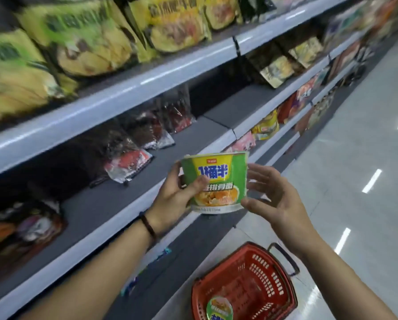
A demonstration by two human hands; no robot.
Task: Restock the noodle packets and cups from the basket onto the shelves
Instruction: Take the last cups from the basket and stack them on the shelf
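Above basket (244, 280) | noodle cup (216, 181) gripped in curled left hand (177, 195), thumb across front | right hand (271, 197) fingers (262, 175) spread, just beside noodle cup

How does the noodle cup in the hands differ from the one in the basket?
The held cup is up by the shelves, gripped by the left hand; the basket cup sits in the red basket on the floor. The held cup shows its side label; the basket cup shows only its round lid. Both are mostly green.
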